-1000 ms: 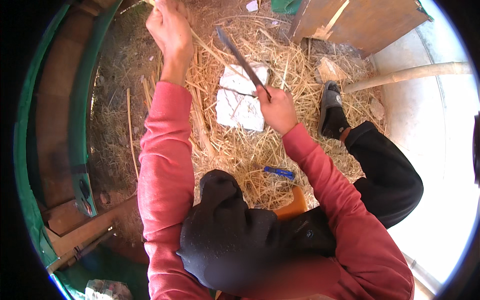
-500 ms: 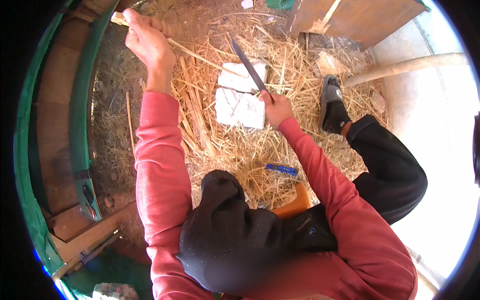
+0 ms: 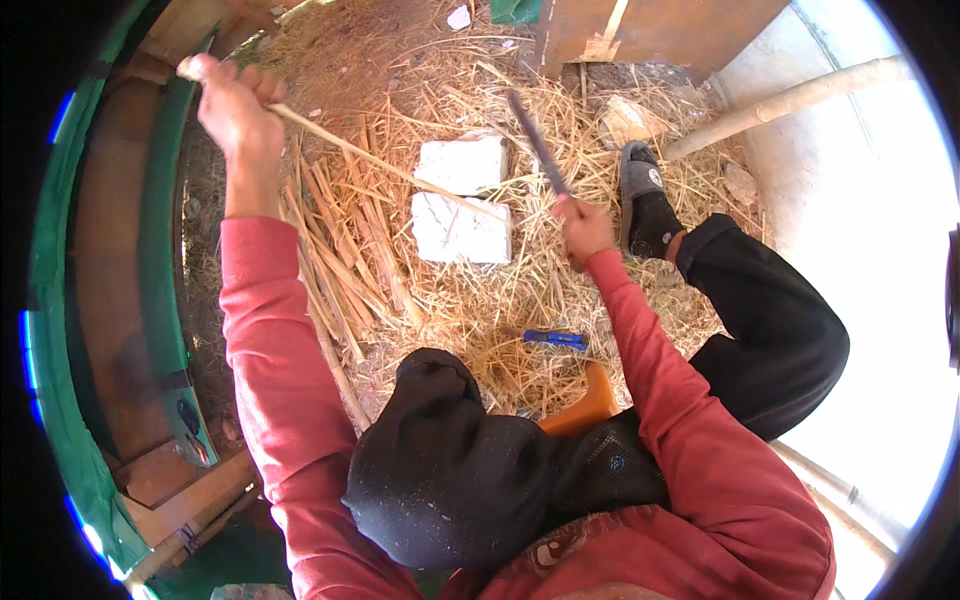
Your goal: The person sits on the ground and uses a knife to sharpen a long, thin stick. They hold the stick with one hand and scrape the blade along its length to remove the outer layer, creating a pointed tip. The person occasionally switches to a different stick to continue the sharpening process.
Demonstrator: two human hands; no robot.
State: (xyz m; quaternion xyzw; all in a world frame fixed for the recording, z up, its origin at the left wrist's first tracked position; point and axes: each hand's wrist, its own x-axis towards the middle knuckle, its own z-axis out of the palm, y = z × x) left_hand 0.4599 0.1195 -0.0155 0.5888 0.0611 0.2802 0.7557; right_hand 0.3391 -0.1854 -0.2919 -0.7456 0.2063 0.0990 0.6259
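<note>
My left hand (image 3: pixel 240 108) is stretched out at the far left, closed around one end of a long, thin, pale stick (image 3: pixel 372 157). The stick slants down to the right, and its other end lies over the nearer of two white blocks (image 3: pixel 455 237). The farther white block (image 3: pixel 462 165) sits just behind it. Right of the blocks, my right hand (image 3: pixel 585 235) grips a long knife (image 3: pixel 537 143) by its handle, which the fingers hide. Its dark blade points up and to the left, apart from the stick.
Straw and shavings (image 3: pixel 560 300) cover the ground. Several split wooden strips (image 3: pixel 350 250) lie left of the blocks. A blue tool (image 3: pixel 555 340) lies near an orange plastic piece (image 3: pixel 590 395) by my leg. A wooden board (image 3: pixel 660 35) and a pole (image 3: pixel 790 107) stand at the far right.
The knife has moved right, away from the blocks, in my right hand. My left hand, still holding the stick, has shifted left. The whole view has shifted a little.
</note>
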